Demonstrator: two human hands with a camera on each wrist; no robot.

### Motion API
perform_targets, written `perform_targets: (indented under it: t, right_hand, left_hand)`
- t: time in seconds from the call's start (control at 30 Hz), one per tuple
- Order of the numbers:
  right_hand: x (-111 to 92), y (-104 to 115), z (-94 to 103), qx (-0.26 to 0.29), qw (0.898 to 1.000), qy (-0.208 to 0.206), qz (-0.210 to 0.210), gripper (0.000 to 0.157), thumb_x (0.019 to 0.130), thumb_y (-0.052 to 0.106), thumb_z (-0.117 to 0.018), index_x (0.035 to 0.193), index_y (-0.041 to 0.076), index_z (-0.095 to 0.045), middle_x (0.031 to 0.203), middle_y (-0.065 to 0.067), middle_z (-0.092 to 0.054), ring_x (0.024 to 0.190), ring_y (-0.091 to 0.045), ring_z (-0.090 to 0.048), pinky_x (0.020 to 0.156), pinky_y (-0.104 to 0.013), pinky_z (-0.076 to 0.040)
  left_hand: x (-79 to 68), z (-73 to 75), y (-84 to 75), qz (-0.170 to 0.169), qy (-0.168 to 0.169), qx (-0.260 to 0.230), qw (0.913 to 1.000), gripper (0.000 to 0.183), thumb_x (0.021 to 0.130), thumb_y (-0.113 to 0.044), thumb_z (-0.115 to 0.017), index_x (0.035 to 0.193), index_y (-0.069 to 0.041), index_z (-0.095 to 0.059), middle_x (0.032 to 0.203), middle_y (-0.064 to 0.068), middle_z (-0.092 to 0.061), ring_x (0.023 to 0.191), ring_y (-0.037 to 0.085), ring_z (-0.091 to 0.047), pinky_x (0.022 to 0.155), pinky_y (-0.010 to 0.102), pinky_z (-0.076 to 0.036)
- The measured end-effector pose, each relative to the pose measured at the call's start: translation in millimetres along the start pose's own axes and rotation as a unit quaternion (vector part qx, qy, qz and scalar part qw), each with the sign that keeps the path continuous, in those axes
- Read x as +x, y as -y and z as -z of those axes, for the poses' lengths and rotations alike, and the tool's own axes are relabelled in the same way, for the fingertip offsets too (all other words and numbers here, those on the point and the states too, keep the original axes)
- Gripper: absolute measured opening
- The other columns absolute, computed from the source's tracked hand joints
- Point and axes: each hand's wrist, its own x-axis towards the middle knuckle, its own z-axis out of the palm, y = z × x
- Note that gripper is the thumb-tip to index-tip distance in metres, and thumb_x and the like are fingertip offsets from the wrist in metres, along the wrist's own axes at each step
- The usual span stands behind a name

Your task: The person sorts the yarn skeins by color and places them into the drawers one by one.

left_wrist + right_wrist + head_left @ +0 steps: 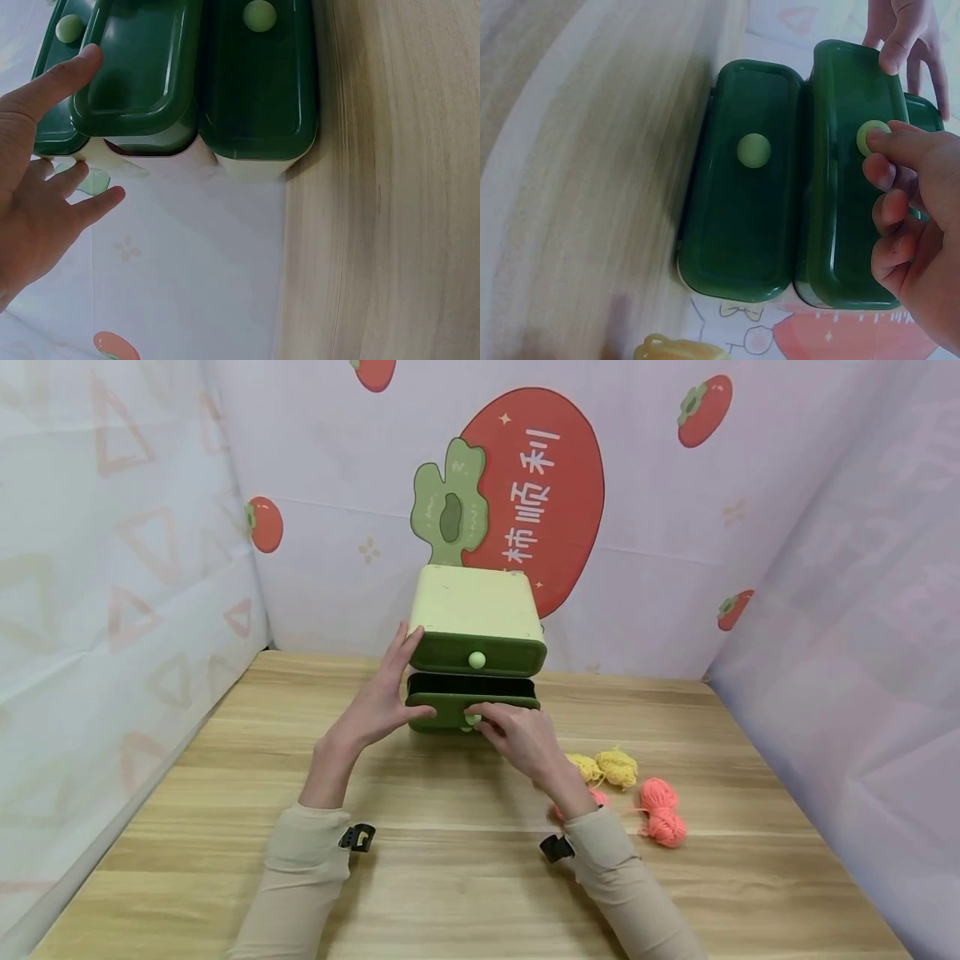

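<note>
A small cream-topped cabinet (pixel 476 602) with green drawer fronts and round pale-green knobs stands toward the back of the table. Its middle drawer (pixel 448 717) is pulled partway out, showing a dark interior. With thumb and forefinger, my right hand (pixel 521 739) pinches that drawer's knob (pixel 864 139); the other fingers are curled. My left hand (pixel 378 697) is spread at the cabinet's left side, its fingers near the upper edge and its thumb at the middle drawer's front. The top drawer (pixel 442 653) and the bottom drawer (pixel 735 217) are closed.
Yellow yarn bundles (pixel 617 768) and a coral-pink yarn bundle (pixel 663 814) lie on the wooden table (pixel 450 893), right of my right forearm. More pink yarn is partly hidden by that wrist. A printed cloth backdrop (pixel 322 585) rises behind and at both sides.
</note>
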Motion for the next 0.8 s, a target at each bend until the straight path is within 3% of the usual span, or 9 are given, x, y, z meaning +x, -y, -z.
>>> perform_targets:
  t: [0.3,0.53,0.8]
  right_hand:
    - [0.8,2.1,0.2,-0.001,1.0,0.003,-0.008,0.023,0.085,0.02,-0.079,0.106,0.027,-0.074,0.089,0.01,-0.074,0.064,-0.006,-0.061,0.055,-0.026,-0.049]
    - [0.1,4.0,-4.3,-0.019,1.0,0.004,-0.009,0.016,0.091,0.018,-0.073,0.105,0.025,-0.07,0.083,0.01,-0.071,0.057,-0.005,-0.049,0.05,-0.019,-0.037]
    - [-0.1,9.0,-1.4,-0.025,1.0,0.002,-0.001,0.016,0.089,0.019,-0.076,0.103,0.025,-0.071,0.086,0.01,-0.072,0.062,-0.006,-0.054,0.055,-0.023,-0.045]
  left_hand:
    - [-0.7,1.8,-2.8,0.003,0.0,0.009,1.0,0.119,0.078,-0.013,-0.085,0.16,-0.039,-0.002,0.167,-0.004,0.013,0.155,0.031,-0.006,0.114,0.06,-0.032]
    - [-0.7,-0.5,-2.8,0.005,0.002,0.003,1.0,0.12,0.078,-0.013,-0.085,0.159,-0.04,-0.002,0.167,-0.006,0.014,0.155,0.03,-0.006,0.113,0.06,-0.034]
    - [-1.3,0.7,-3.8,0.007,0.002,-0.001,1.0,0.119,0.079,-0.015,-0.085,0.159,-0.041,-0.001,0.166,-0.008,0.015,0.155,0.029,-0.004,0.116,0.06,-0.03]
